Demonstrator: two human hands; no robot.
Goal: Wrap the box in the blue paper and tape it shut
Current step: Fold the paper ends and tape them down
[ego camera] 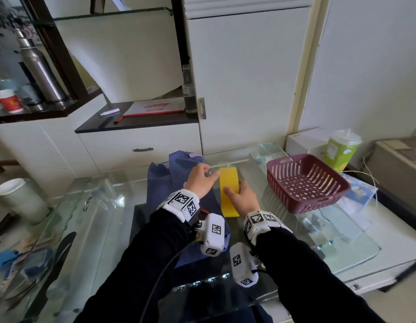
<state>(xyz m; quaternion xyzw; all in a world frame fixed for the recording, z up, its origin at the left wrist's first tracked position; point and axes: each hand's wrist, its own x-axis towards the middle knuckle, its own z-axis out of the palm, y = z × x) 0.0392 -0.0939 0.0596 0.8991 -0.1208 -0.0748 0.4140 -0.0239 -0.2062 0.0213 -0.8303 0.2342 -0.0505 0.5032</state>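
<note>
The blue paper [160, 177] lies crumpled and folded on the glass table [342, 241], running from the far middle toward me under my left wrist. The box is hidden inside it. A wide roll of yellow tape [229, 180] stands on edge just right of the paper. My right hand [243, 199] grips the roll, thumb on its near face and fingers behind it. My left hand [200, 181] is over the paper, with curled fingertips pinching at the roll's upper left edge.
A purple slotted basket [307, 183] stands to the right of the tape. Behind it are a green cup [341, 151] and a white box [302, 138]. A white paper cup [18, 197] sits at the left. White cabinets stand beyond the table.
</note>
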